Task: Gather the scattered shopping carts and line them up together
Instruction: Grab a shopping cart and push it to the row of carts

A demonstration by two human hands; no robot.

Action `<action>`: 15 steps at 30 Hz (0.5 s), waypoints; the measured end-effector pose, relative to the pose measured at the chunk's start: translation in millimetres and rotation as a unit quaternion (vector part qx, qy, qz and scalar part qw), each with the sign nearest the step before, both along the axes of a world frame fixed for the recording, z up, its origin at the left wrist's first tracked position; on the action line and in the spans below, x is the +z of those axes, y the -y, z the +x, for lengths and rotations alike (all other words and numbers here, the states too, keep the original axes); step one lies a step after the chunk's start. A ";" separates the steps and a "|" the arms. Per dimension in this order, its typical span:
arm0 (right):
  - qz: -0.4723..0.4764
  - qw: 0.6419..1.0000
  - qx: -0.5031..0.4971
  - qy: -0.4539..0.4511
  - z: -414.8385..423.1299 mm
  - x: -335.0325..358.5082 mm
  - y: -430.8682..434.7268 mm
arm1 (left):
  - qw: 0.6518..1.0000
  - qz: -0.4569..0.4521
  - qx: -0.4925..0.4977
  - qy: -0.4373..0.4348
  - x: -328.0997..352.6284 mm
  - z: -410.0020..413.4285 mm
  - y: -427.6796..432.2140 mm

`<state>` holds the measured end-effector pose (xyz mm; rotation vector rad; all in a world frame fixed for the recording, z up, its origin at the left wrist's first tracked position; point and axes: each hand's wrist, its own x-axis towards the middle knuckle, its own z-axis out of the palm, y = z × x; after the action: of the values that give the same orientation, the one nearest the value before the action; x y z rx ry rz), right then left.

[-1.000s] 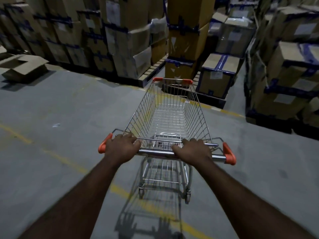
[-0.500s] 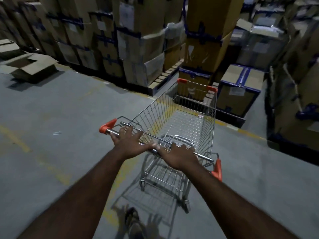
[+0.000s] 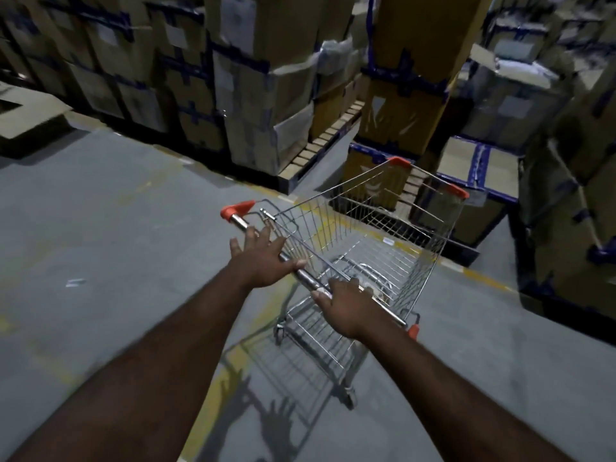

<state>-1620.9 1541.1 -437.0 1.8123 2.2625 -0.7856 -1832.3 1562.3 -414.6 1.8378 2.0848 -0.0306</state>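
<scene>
An empty wire shopping cart [image 3: 366, 248] with orange corner caps stands on the grey floor, its nose turned to the right toward the stacked boxes. Its chrome handle bar [image 3: 308, 278] runs diagonally from upper left to lower right. My left hand [image 3: 261, 261] lies on the upper part of the bar with fingers spread and straight. My right hand [image 3: 346, 305] grips the lower part of the bar, fingers curled over it. No other cart is in view.
Tall stacks of taped cardboard boxes [image 3: 253, 95] on pallets line the back and right side [image 3: 573, 195]. A low box [image 3: 476, 185] sits just beyond the cart's nose. An open flattened carton [image 3: 30, 115] lies at far left. A yellow floor line [image 3: 233, 361] runs under the cart.
The cart has swung its nose to the right, the handle turning diagonal. My left hand went from gripping the bar to lying on it with straight fingers. The right hand kept its grip.
</scene>
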 end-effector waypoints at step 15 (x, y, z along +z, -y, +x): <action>0.004 0.998 0.055 0.004 -77.1 15.4 -134.9 | 0.998 -0.023 -0.011 -0.050 19.1 -6.3 -91.2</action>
<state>-1698.0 1676.0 -421.6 1.6750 2.3394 -0.7497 -1838.6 1653.5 -395.4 1.8673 2.1137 -0.1778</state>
